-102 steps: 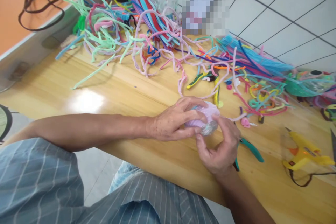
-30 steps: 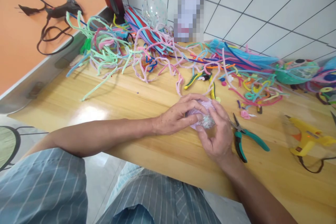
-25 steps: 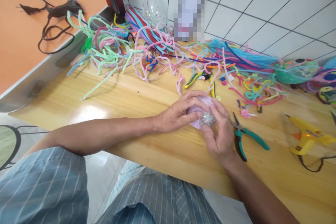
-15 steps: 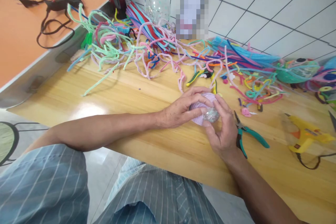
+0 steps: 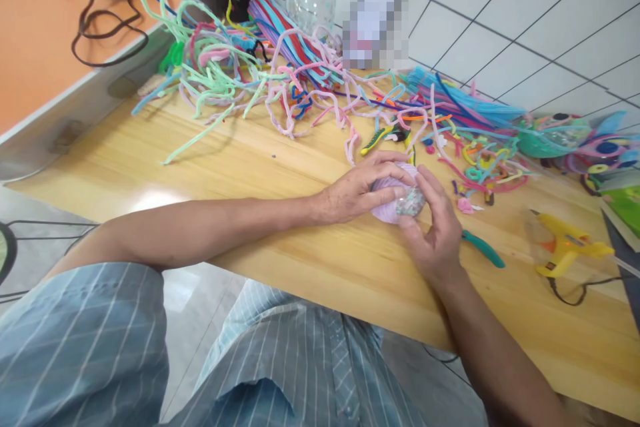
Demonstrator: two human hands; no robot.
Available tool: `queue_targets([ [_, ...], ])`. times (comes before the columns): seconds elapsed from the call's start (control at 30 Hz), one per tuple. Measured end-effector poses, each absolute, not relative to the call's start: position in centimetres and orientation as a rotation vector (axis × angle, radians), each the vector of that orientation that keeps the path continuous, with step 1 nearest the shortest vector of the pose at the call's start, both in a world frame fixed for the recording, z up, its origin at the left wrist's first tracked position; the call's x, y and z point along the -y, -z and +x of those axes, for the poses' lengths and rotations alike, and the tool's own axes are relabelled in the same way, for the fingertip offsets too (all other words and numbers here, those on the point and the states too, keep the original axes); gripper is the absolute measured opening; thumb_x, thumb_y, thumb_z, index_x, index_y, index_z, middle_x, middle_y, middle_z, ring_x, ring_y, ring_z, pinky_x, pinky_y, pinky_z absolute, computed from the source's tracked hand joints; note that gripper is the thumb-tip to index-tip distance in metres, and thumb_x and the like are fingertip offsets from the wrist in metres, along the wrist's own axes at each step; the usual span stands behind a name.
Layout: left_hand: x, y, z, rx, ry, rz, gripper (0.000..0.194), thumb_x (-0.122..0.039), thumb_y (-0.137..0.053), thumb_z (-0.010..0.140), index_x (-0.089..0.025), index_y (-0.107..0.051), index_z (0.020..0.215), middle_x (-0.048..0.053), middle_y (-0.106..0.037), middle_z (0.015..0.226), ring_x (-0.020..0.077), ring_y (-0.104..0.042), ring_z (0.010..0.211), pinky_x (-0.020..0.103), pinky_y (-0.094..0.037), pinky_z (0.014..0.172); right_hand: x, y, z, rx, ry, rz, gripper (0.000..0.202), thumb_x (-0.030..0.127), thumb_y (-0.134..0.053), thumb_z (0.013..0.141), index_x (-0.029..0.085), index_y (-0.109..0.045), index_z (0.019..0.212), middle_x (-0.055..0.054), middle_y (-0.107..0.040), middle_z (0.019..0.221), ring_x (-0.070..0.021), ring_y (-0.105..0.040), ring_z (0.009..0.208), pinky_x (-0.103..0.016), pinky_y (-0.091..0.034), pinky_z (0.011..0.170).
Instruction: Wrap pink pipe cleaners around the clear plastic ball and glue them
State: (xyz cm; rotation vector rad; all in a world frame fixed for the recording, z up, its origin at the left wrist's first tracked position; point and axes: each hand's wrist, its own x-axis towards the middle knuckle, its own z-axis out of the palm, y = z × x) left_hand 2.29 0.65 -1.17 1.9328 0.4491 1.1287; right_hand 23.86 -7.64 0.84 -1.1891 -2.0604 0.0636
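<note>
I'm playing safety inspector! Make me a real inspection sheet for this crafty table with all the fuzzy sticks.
Surface: wooden table, with a bright light reflection at left.
Job's things: round lilac thing with a shiny speckled end.
Clutter: tangled fuzzy sticks along the back; teal-handled pliers, partly hidden behind the right grip; yellow glue gun at right.
Grips: bare hands; the left grip and right grip both hold the lilac thing.
Cables: dark cord from the glue gun; black cord looped on the orange surface.
Surroundings: white tiled wall behind, pale floor below.
</note>
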Motion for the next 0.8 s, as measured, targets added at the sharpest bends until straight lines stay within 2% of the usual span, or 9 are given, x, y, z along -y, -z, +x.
queue_targets([
  [0.17, -0.9, 1.6, 2.6, -0.406, -1.184, 1.924, 0.038, -0.051, -0.056, 0.108, -0.02, -0.072, 0.126, 0.016, -0.062, 0.149, 0.0282, -0.054, 0.15, 0.053, -0.042, 0.13, 7.2, -0.4, 24.1, 2.087, 0.068, -1.237, 0.074, 0.039, -0.074, 0.097, 0.026, -0.046, 0.165, -0.017, -0.059, 0.164, -0.036, -0.06, 0.15, -0.063, -0.052, 0.121],
  [0.3, -1.1, 1.7, 2.7, -0.418, -1.171, 1.926, 0.043, -0.056, -0.055, 0.108, -0.021, -0.072, 0.128, 0.016, -0.062, 0.15, 0.0275, -0.054, 0.15, 0.05, -0.04, 0.131, 6.9, -0.4, 24.7, 2.15, 0.015, -1.157, 0.075, 0.042, -0.067, 0.101, 0.028, -0.039, 0.169, -0.016, -0.052, 0.17, -0.0369, -0.055, 0.154, -0.064, -0.049, 0.123],
  [0.43, -1.3, 1.6, 2.7, -0.402, -1.183, 1.924, 0.045, -0.055, -0.055, 0.108, -0.02, -0.073, 0.129, 0.017, -0.062, 0.148, 0.0292, -0.054, 0.15, 0.052, -0.039, 0.131, 6.6, -0.6, 25.3, 2.223, 0.037, -1.107, 0.084, 0.042, -0.069, 0.1, 0.028, -0.03, 0.173, -0.016, -0.046, 0.174, -0.0384, -0.051, 0.156, -0.064, -0.049, 0.124],
  [0.53, -1.3, 1.7, 2.8, -0.423, -1.165, 1.927, 0.042, -0.053, -0.054, 0.109, -0.021, -0.072, 0.13, 0.016, -0.061, 0.149, 0.0277, -0.054, 0.15, 0.05, -0.039, 0.131, 6.3, -0.5, 25.4, 2.231, 0.061, -1.11, 0.082, 0.037, -0.069, 0.101, 0.03, -0.03, 0.173, -0.016, -0.047, 0.173, -0.0369, -0.053, 0.155, -0.063, -0.05, 0.123],
  [0.8, -1.3, 2.1, 3.4, -0.446, -1.22, 1.926, 0.038, -0.049, -0.055, 0.109, -0.02, -0.071, 0.129, 0.016, -0.062, 0.146, 0.0255, -0.055, 0.148, 0.049, -0.042, 0.13, 5.9, 0.0, 25.6, 2.231, 0.099, -1.094, 0.079, 0.038, -0.064, 0.104, 0.031, -0.028, 0.174, -0.015, -0.046, 0.174, -0.0363, -0.051, 0.157, -0.063, -0.048, 0.124],
])
